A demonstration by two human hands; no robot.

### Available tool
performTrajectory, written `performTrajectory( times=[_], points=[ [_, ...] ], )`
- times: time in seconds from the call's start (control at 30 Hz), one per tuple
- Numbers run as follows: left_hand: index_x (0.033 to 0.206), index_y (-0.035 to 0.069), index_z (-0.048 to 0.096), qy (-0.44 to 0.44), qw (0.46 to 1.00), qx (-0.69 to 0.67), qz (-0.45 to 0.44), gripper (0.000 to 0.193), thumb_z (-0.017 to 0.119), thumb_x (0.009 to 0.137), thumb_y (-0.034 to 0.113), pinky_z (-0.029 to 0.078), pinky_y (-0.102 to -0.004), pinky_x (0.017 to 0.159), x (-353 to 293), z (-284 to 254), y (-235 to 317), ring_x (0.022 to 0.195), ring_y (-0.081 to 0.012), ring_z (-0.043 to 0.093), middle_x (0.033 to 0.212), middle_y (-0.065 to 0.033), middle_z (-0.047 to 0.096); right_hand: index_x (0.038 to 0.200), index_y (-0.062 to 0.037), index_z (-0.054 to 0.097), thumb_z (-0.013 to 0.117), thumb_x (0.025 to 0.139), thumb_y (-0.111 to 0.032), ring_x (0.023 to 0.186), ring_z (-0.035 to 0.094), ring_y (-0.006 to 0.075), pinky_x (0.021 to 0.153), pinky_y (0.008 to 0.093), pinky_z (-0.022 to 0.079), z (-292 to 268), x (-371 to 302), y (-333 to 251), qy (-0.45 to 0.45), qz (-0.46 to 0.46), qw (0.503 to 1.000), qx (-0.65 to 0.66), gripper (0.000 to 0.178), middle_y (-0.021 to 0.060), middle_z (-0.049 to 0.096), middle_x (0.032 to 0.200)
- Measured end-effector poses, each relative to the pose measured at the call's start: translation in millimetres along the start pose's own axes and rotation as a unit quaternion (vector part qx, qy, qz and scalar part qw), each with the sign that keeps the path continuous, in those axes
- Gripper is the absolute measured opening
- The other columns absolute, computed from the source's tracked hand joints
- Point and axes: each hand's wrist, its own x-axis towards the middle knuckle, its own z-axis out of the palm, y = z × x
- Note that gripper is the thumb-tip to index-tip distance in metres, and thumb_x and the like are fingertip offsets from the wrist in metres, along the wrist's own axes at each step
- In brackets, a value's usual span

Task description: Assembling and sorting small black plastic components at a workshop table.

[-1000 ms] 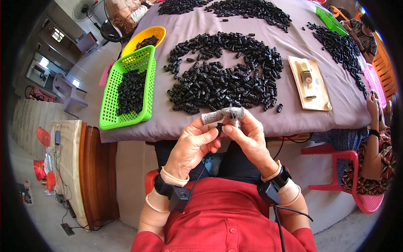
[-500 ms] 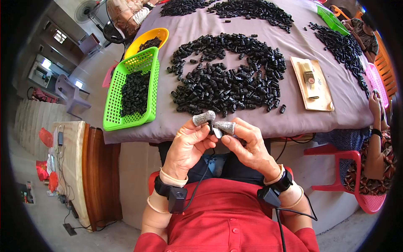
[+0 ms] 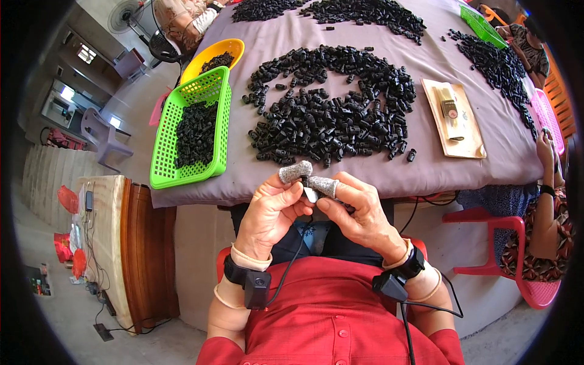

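Close to the table's near edge, my left hand (image 3: 274, 204) is closed, pinching a small black plastic part (image 3: 305, 180) between thumb and fingers. My right hand (image 3: 362, 210) is closed too, its fingertips meeting the left ones. A small pale, blade-like flat piece (image 3: 311, 194) shows at my right thumb, against the black part; its other end is hidden by the fingers. Each index finger wears a grey fabric finger sleeve. Just beyond my hands lies a large heap of similar black parts (image 3: 328, 125) on the cloth-covered table (image 3: 377, 179).
A green basket (image 3: 159, 164) of black parts stands left, with a yellow bowl (image 3: 190, 68) behind it. At right lies a cardboard sheet (image 3: 473, 143) carrying a small device. More heaps (image 3: 365, 15) lie farther off. People sit around the table; black cables (image 3: 283, 274) hang from my wrists.
My right fingertips have shifted slightly left, closer to the left hand, and the pale piece has moved left with them against the black part. My left hand stays nearly still.
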Motion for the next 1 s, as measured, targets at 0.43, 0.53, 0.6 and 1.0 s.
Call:
performTrajectory(
  times=[0.43,0.53,0.6,1.0],
  points=[
    [0.105,0.007,0.058,0.009,1.0,0.005,0.001,0.021,0.056,0.085,0.01,0.047,-0.0239,0.057,0.1,2.0,-0.2,0.062,-0.0118,0.057,0.076,-0.0052,0.062,0.087,-0.0035,0.06,0.061,0.076,-0.009,0.054,0.05,0.0242,0.049,0.0327,0.039,-0.7,0.8,-2.0,-0.004,0.008,1.0,-0.01,0.012,0.0085,0.047,0.066],
    [0.104,0.007,0.059,0.013,1.0,0.006,-0.005,0.019,0.056,0.085,0.009,0.045,-0.0236,0.055,-0.8,5.8,2.7,0.061,-0.011,0.056,0.076,-0.0045,0.061,0.086,-0.0041,0.06,0.061,0.076,-0.009,0.054,0.049,0.0246,0.048,0.0334,0.039,-0.6,-0.2,-1.1,-0.002,0.008,1.0,-0.006,0.011,0.0086,0.047,0.066],
    [0.103,0.007,0.059,0.017,1.0,0.0,-0.008,0.019,0.056,0.085,0.009,0.045,-0.0236,0.055,0.0,6.1,2.8,0.062,-0.0107,0.055,0.076,-0.0042,0.06,0.086,-0.0045,0.06,0.061,0.076,-0.009,0.054,0.049,0.0249,0.048,0.0338,0.039,-0.2,-0.8,-0.6,-0.006,0.012,1.0,-0.012,0.011,0.0087,0.046,0.066],
    [0.103,0.007,0.06,0.007,1.0,-0.024,-0.008,0.018,0.055,0.085,0.008,0.044,-0.0233,0.054,-0.7,1.9,1.5,0.064,-0.0101,0.055,0.078,-0.0035,0.06,0.088,-0.0052,0.06,0.061,0.076,-0.01,0.055,0.051,0.0269,0.049,0.0348,0.039,4.5,-2.3,-0.7,0.003,0.02,1.0,-0.021,0.012,0.009,0.046,0.066]
  ],
)
